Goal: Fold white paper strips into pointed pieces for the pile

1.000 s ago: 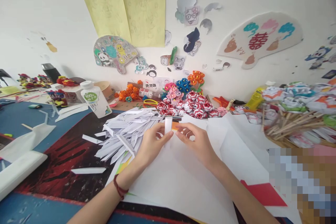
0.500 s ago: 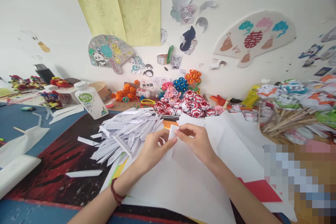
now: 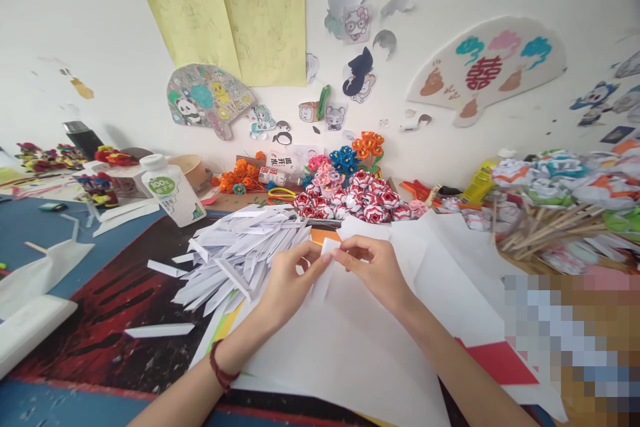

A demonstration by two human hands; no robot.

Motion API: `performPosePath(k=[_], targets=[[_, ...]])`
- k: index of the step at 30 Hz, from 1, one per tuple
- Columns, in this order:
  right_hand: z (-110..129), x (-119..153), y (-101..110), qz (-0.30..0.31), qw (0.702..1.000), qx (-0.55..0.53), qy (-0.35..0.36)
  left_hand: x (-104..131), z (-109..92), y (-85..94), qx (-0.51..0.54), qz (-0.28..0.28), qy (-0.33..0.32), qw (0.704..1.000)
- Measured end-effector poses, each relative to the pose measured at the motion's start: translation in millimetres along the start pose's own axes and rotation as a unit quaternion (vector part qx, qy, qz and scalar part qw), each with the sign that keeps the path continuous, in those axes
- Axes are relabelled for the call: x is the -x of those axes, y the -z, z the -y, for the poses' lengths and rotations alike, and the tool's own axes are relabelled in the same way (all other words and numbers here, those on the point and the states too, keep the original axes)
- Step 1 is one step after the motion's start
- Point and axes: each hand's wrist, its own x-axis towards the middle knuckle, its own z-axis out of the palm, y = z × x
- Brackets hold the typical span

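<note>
Head view, looking down over the table (image 3: pixel 30 233): my left hand (image 3: pixel 295 283) grasps a small white strip (image 3: pixel 327 245) between thumb and forefinger, the upper end poking up above the thumb tip. My right hand (image 3: pixel 377 270) has thumb and forefinger closed on the same strip at its right edge, the two sets of fingertips almost meeting. How hard either grip presses, I cannot tell. The strip is in front of me, raised over the white sheets (image 3: pixel 350 353), its lower part slanting down and faint against them. Dark red bracelet (image 3: pixel 223 367) on my left wrist. Just left of my left hand, a loose pile (image 3: pixel 235 247) of folded white strips, heaped at many angles, partly on the dark mat (image 3: pixel 115 293); one folded piece (image 3: pixel 160 331) lies apart on the mat, nearer me. Orange paper (image 3: pixel 323 235) shows just beyond my fingers; red paper (image 3: pixel 500 361) lies by my right forearm. Behind the pile, a white bottle (image 3: pixel 173 190) with a green label, leaning a little. Beyond my hands, red-and-white roses (image 3: pixel 363 199) in a cluster, with blue flowers (image 3: pixel 344 160) and orange flowers (image 3: pixel 369 145) behind. Far right, wooden sticks (image 3: pixel 555 230) under paper blooms (image 3: pixel 550 180). Lower right corner is pixelated, unreadable. On the wall, yellow drawings (image 3: pixel 270 20) and two decorated fans, one greyish (image 3: pixel 210 100), one white (image 3: pixel 493 70).
</note>
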Motion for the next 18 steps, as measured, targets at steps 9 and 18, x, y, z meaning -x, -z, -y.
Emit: performPosePath(k=[9,18], targets=[[1.5,-0.1,0.1,0.007,1.000,-0.016,-0.003,0.2,-2.8,0.0,-0.005,0.009,0.004,1.000],[3.5,0.6,0.6,0.019,1.000,-0.021,0.002,0.4,-2.1,-0.7,-0.007,-0.007,0.007,1.000]])
